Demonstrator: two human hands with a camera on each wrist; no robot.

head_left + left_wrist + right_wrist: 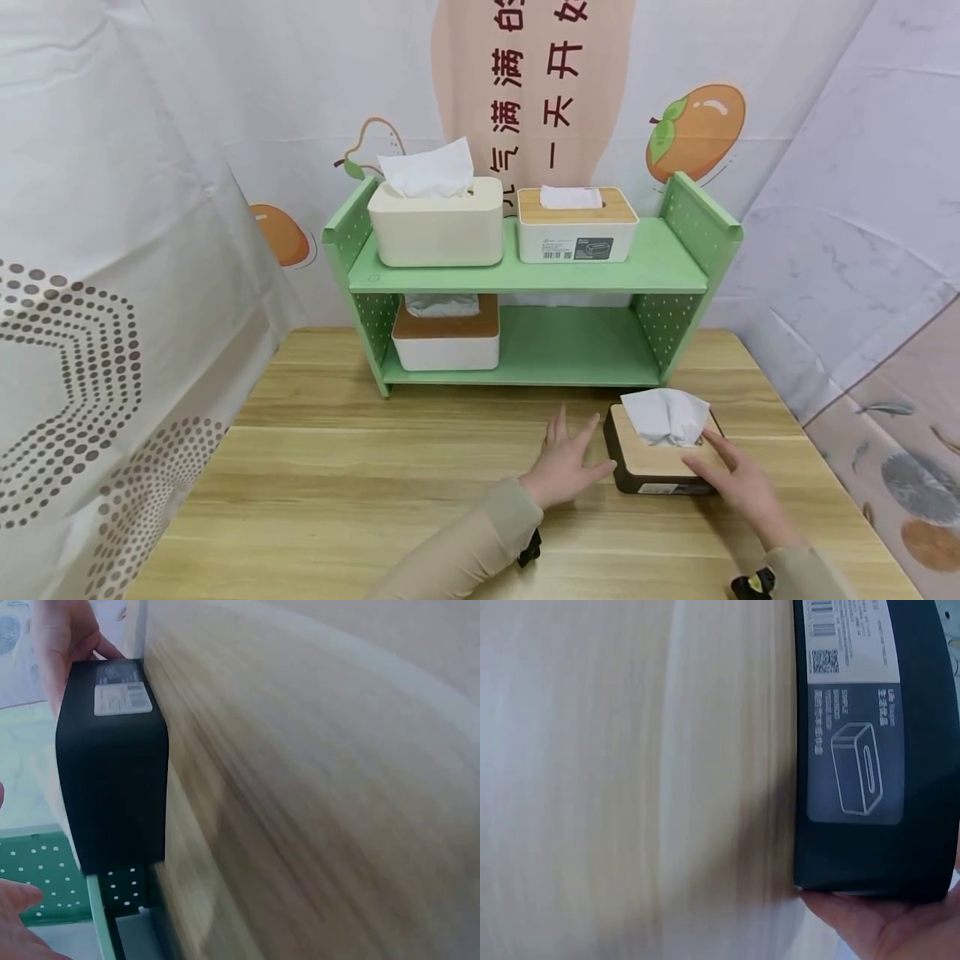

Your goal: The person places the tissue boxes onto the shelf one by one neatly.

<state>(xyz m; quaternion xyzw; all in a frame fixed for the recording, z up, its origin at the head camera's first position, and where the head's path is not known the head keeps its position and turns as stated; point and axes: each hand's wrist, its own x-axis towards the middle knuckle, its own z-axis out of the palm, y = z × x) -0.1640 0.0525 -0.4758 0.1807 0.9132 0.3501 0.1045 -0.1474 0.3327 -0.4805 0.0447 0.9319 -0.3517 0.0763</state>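
A low black tissue box (pixel 651 460) with a light wooden lid lies on the table at the right, a white tissue (pixel 666 417) sticking up from its slot. My right hand (pixel 742 487) grips its right end, thumb over the lid and fingers down the side. In the right wrist view, fingertips touch the bottom corner of the box (pixel 855 859), beside its printed label. Just left of the box, my left hand (pixel 564 471) is held with fingers spread, holding nothing. The left wrist view shows a gap between that hand (pixel 19 922) and the box (pixel 112 795).
Behind stands a green two-tier shelf (pixel 525 279). Its top tier carries a cream tissue box (pixel 438 229) and a white one with a wooden lid (pixel 577 237). A brown-lidded white tissue box (pixel 448 352) sits lower left. Printed curtains (pixel 75 208) surround the wooden table (pixel 337 492).
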